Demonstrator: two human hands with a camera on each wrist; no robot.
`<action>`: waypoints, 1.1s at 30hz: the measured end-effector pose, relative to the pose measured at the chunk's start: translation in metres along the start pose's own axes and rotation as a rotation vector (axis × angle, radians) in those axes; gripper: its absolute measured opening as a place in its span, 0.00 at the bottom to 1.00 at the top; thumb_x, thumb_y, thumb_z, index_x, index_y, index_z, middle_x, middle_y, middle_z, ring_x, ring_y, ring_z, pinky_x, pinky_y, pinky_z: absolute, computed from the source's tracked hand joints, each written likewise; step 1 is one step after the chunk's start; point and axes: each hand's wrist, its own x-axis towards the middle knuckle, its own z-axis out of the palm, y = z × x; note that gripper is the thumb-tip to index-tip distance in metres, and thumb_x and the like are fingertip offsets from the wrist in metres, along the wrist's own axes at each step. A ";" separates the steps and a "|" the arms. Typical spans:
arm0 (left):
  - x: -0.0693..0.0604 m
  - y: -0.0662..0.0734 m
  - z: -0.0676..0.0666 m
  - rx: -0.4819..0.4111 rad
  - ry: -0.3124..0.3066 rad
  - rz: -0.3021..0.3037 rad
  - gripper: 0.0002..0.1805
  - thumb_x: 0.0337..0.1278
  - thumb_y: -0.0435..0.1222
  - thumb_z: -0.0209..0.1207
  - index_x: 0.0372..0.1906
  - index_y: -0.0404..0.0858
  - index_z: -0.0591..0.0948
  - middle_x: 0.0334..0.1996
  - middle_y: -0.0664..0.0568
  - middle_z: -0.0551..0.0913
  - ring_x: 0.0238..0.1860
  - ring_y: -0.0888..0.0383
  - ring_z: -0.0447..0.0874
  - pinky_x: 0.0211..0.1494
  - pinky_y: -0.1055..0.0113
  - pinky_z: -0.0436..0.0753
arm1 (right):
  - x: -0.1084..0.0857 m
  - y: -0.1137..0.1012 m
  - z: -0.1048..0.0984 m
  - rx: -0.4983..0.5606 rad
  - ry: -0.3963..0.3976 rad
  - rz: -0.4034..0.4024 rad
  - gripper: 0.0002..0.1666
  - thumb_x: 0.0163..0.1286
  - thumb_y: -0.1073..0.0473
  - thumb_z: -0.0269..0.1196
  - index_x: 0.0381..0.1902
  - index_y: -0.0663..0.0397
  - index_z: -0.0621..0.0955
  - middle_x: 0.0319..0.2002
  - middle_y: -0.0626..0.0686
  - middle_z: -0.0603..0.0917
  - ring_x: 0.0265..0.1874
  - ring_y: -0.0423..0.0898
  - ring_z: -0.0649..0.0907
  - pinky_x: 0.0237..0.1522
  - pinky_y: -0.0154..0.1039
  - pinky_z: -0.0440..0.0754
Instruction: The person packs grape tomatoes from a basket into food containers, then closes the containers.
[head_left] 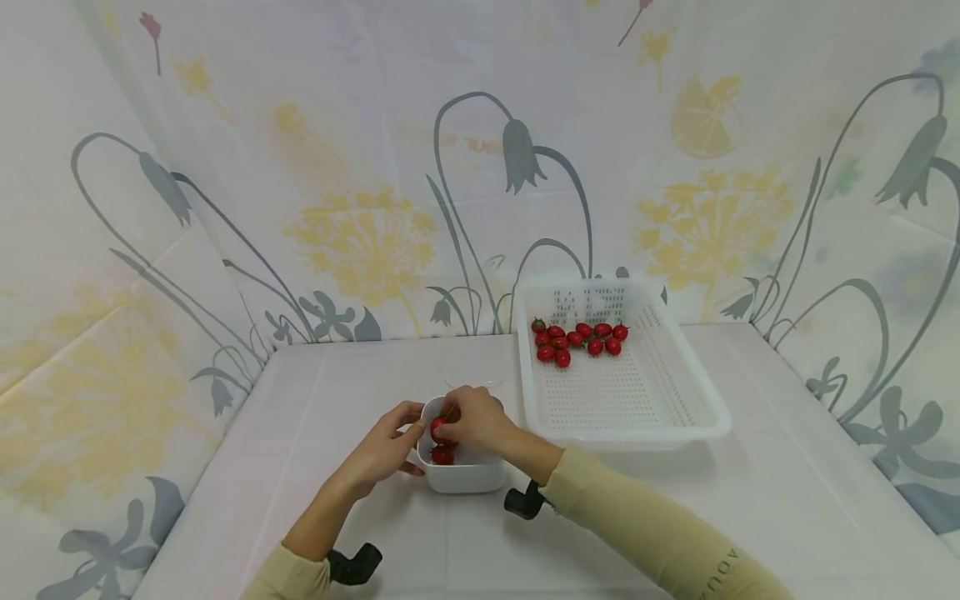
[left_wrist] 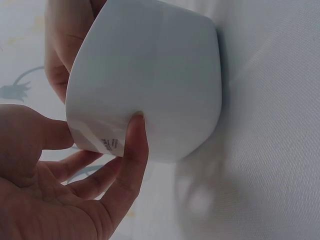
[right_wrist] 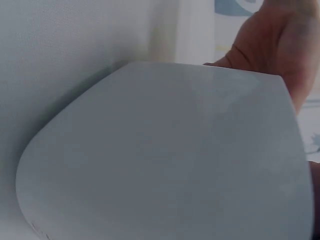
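Left hand (head_left: 384,448) is gripping white bowl (head_left: 465,479) on counter (head_left: 345,383), fingers parted along wall. Right hand (head_left: 480,423) is pinching red tomato (head_left: 438,428) at bowl's opening; second tomato (head_left: 442,456) is lying inside. White basket (head_left: 708,421) is holding clustered tomatoes (head_left: 574,339), far-left part.

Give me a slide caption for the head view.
Left hand steadies a white bowl; right hand reaches in among cherry tomatoes; a perforated white basket nearby holds more.

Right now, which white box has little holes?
The big box on the right. Holes dot its floor and walls, while the small box to its left has smooth sides.
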 end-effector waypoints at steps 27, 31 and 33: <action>0.001 0.002 0.000 -0.002 0.005 0.010 0.18 0.80 0.32 0.46 0.67 0.32 0.71 0.67 0.33 0.70 0.55 0.35 0.80 0.36 0.53 0.90 | 0.005 0.007 0.012 -0.094 -0.003 -0.035 0.07 0.62 0.60 0.74 0.30 0.55 0.84 0.27 0.46 0.84 0.27 0.37 0.79 0.30 0.32 0.78; 0.001 0.000 0.001 -0.002 -0.002 0.014 0.18 0.80 0.32 0.46 0.66 0.32 0.71 0.67 0.33 0.70 0.56 0.35 0.79 0.36 0.53 0.90 | 0.005 0.007 0.013 -0.120 -0.004 -0.019 0.09 0.62 0.59 0.75 0.28 0.53 0.84 0.25 0.45 0.83 0.26 0.38 0.78 0.29 0.32 0.77; 0.001 0.000 0.000 -0.002 -0.004 0.014 0.18 0.80 0.32 0.46 0.66 0.32 0.71 0.67 0.33 0.70 0.56 0.35 0.79 0.36 0.53 0.90 | 0.005 0.006 0.014 -0.119 -0.003 -0.018 0.09 0.61 0.60 0.75 0.27 0.54 0.84 0.24 0.45 0.83 0.25 0.38 0.78 0.28 0.31 0.77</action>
